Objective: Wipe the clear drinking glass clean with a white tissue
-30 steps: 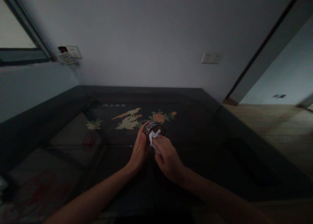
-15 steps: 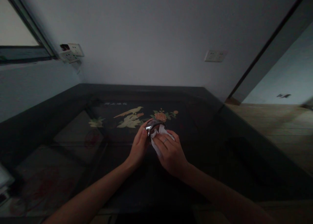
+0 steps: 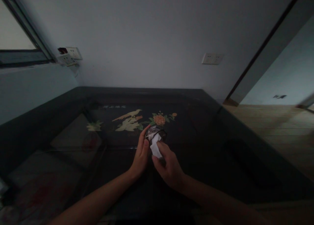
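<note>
Near the middle of the dark glossy table, my left hand is wrapped round the left side of a small round shiny vessel, whose rim and opening face me. A crumpled white tissue is pinched in my right hand, and its upper end reaches into the opening of the vessel. The fingertips of my right hand are partly hidden behind the tissue and the rim. What the vessel is made of is hard to tell in the dim light.
The table bears a printed bird and an orange flower. Behind it, a wall carries a double socket at the right and more sockets at the left. A dark long object lies to the right.
My right hand has gone from lying over the vessel's front with spread tissue to pinching the tissue inside the opening. The vessel has tipped so that its opening shows. The view has shifted slightly.
</note>
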`<state>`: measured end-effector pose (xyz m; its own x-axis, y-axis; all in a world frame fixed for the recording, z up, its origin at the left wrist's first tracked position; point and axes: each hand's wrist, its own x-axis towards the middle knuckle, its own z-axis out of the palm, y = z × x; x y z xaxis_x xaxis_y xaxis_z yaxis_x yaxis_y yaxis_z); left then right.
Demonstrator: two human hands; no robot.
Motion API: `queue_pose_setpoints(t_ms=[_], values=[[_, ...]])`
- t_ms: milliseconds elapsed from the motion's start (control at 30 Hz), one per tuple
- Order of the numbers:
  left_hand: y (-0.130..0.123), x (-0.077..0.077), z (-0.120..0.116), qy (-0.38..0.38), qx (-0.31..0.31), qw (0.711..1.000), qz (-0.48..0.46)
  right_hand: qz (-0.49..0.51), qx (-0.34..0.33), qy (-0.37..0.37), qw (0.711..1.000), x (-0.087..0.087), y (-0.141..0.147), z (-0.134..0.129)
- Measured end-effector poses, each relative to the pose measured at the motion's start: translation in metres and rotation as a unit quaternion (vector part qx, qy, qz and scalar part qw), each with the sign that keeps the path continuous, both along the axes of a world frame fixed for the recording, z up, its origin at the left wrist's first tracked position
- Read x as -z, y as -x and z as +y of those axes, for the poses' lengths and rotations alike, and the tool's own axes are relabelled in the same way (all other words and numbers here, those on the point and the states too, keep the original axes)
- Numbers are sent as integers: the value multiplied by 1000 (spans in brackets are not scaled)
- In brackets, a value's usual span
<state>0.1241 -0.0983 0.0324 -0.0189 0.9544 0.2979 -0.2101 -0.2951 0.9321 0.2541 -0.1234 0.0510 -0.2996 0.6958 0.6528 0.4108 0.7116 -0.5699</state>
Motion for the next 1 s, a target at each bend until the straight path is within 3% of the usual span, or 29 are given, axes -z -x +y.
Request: queue_pose_setpoints(t_ms=[200, 367, 500, 667, 867, 933, 1000], values=[[3, -7, 10, 31, 14, 997, -68, -196, 3, -175, 965, -5, -7, 17], [6, -11, 19, 87, 10, 992, -96, -289, 54, -223, 929, -11, -12, 29], [4, -9, 16, 83, 30, 992, -90, -244, 48, -157, 956, -9, -10, 25], [4, -8, 8, 50, 24, 998, -29, -70, 21, -19, 997, -8, -3, 10], [3, -14, 0, -35, -20, 999, 10, 73, -113, 157, 978, -24, -1, -3], [2, -15, -1, -43, -15, 999, 5, 72, -115, 149, 980, -24, -2, -4], [2, -16, -1, -41, -12, 999, 4, 29, -82, 87, 992, -21, -2, -1]])
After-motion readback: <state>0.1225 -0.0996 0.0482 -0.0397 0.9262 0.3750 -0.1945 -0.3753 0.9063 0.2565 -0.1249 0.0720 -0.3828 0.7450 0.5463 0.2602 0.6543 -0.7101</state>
